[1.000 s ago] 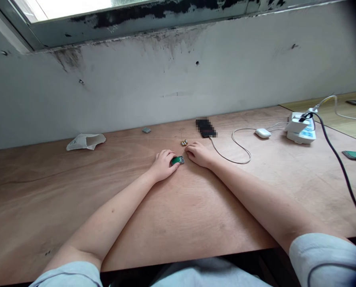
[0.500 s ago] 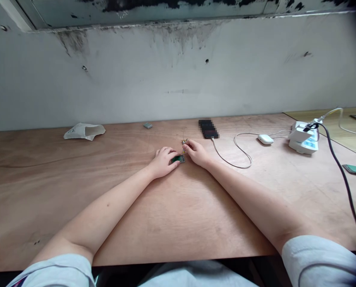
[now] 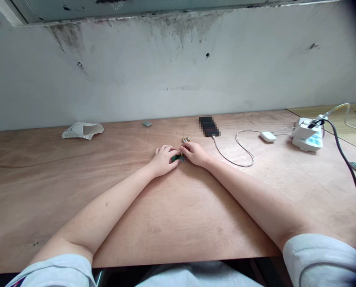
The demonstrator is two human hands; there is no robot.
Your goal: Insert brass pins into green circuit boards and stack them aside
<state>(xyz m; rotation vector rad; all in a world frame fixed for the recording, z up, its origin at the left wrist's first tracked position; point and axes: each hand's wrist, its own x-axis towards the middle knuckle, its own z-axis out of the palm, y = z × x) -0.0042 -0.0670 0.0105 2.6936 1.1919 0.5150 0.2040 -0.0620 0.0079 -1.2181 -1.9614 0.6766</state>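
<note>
Resting on the brown wooden table [image 3: 166, 223], a small rectangular green circuit board [image 3: 175, 158] with a grey edge sits between the thumb and fingers of the left hand [image 3: 165, 160]. The right hand [image 3: 196, 154] pinches what seems a tiny yellow-ended cylinder [image 3: 181, 154] over the board's right end. Just beyond stand or lie several small silver-and-gold cylinders [image 3: 185, 139], near a black phone [image 3: 210, 127].

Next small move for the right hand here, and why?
I'd probably have the right hand ease the small yellowish piece it pinches onto the grey end of the green device: the piece is right by that end, and the left hand holds the device between thumb and fingers.
</note>
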